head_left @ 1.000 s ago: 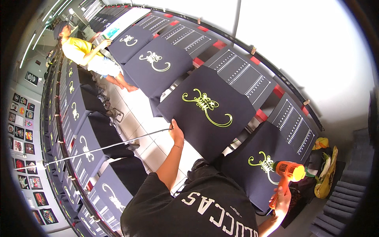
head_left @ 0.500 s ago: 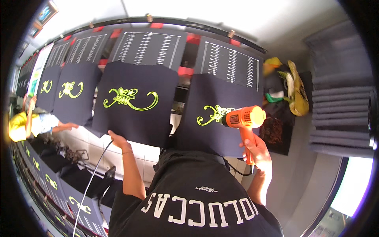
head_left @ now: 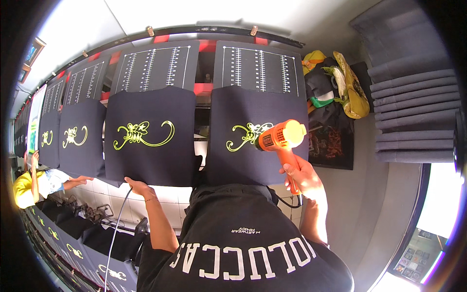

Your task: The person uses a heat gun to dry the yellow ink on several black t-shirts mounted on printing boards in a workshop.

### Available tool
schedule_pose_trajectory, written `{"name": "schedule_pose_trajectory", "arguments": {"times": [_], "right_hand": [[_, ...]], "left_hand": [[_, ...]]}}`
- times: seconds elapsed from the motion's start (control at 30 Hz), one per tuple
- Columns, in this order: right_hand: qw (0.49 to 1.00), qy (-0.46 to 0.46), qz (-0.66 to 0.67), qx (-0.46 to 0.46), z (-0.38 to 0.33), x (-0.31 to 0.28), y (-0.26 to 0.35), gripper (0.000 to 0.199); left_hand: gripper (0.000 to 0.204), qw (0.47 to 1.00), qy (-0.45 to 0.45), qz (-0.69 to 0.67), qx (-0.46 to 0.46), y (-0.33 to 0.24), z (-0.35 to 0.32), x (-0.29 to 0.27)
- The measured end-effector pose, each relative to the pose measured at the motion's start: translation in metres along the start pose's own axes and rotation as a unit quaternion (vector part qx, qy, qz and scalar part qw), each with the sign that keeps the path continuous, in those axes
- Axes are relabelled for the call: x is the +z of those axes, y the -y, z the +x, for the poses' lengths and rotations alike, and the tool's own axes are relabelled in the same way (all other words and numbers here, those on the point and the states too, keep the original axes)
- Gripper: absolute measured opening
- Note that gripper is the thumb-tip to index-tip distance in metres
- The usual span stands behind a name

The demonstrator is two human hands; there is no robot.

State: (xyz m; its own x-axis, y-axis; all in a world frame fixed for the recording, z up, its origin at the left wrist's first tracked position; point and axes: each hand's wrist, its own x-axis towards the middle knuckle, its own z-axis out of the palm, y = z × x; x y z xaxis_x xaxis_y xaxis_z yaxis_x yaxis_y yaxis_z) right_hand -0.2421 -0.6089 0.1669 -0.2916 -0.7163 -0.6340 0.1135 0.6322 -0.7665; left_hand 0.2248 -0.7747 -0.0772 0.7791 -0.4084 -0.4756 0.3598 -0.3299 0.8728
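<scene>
My right hand (head_left: 302,177) is closed round the handle of an orange heat gun (head_left: 282,136). The gun's dark nozzle points left, over a lime-yellow curled print (head_left: 239,141) on a dark fabric panel (head_left: 253,168); the gun's body covers part of that print. At the lower edge of the neighbouring dark fabric panel (head_left: 151,168), my left hand (head_left: 139,188) is closed on a grey cable (head_left: 115,233) that hangs down from the fingers. That panel bears a similar lime-yellow print (head_left: 141,134).
Dark boards with white ruled marks (head_left: 260,68) carry the panels in a row running left. A co-worker in yellow (head_left: 26,190) stands at far left. Bags and cloths (head_left: 340,87) hang right of the boards, beside stacked dark fabric (head_left: 413,112). Another printed row (head_left: 73,250) lies lower left.
The whole view has shifted, with the boards now further left and straighter. The heat gun stays over the same print, and both hands keep their hold.
</scene>
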Motion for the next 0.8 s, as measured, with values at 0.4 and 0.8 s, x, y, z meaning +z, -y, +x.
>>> {"name": "schedule_pose_trajectory", "arguments": {"times": [0.4, 0.8], "right_hand": [[0.999, 0.020, -0.034, -0.007, 0.018, 0.006, 0.006, 0.034], [0.999, -0.002, -0.028, -0.041, 0.037, 0.013, 0.017, 0.036]], "left_hand": [[0.071, 0.999, -0.004, 0.020, 0.028, 0.002, 0.000, 0.000], [0.067, 1.000, -0.006, -0.025, 0.012, 0.009, 0.009, -0.003]]}}
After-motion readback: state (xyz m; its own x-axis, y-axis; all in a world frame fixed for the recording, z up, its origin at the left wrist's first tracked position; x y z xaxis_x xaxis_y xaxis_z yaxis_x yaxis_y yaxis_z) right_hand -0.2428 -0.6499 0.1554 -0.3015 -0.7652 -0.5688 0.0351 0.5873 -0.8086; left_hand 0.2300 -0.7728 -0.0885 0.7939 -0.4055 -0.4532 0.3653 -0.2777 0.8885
